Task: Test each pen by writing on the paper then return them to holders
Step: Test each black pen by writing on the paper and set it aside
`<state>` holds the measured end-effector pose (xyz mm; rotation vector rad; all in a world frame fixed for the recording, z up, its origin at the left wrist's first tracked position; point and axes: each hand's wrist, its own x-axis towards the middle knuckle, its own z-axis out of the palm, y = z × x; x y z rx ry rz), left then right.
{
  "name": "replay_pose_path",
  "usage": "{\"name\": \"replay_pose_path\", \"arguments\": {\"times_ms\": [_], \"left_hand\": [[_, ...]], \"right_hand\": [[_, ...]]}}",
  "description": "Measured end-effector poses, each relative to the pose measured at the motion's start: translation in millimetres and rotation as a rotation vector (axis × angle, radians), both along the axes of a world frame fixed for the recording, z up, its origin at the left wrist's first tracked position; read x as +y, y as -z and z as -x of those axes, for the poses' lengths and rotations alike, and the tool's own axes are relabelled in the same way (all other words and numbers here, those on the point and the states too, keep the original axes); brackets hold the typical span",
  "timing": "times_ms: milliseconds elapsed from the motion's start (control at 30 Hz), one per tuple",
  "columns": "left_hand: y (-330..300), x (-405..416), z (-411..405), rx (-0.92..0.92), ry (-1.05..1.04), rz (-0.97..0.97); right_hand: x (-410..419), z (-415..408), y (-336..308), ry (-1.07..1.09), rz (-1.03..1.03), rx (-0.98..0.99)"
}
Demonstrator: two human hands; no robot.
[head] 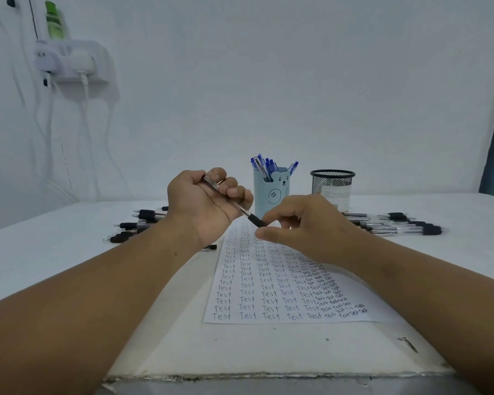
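Gripping a black-grip pen [231,199] in its curled fingers above the paper [280,289], the left hand [204,199] angles the tip toward the right hand [300,223], whose thumb and forefinger pinch the rubber end — a handover, by the look of it. If both let go together, the pen could drop and mark the sheet or roll among the loose black pens [139,223] on the tabletop [54,252] — untested ones, perhaps. The mesh holder [332,186] and the blue bear holder [271,192] stand behind.
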<state>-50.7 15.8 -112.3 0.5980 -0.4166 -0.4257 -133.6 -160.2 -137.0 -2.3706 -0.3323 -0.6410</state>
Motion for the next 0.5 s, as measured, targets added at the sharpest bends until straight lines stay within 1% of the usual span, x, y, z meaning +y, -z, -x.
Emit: {"name": "replay_pose_path", "arguments": {"times_ms": [100, 167, 233, 333, 400, 500], "left_hand": [[-0.3, -4.0, 6.2, -0.04, 0.038, -0.017], [-0.1, -4.8, 8.6, -0.104, 0.017, -0.101], [1.0, -4.7, 7.2, -0.187, -0.065, -0.259], [7.2, -4.1, 0.8, -0.353, -0.186, -0.505], [12.3, -4.8, 0.9, -0.552, -0.226, -0.713], [19.0, -6.6, 5.5, -0.847, -0.196, -1.014]], "right_hand": [[0.0, 1.5, -1.0, 0.012, 0.052, -0.024], [-0.6, 2.8, -3.6, 0.038, 0.095, -0.014], [-3.5, 6.6, -10.7, 0.091, 0.103, 0.049], [-10.1, 16.5, -25.1, 0.137, 0.068, 0.217], [-13.8, 25.3, -30.7, 0.093, -0.032, 0.301], [-20.5, 39.9, -30.9, 0.031, -0.138, 0.348]]}}
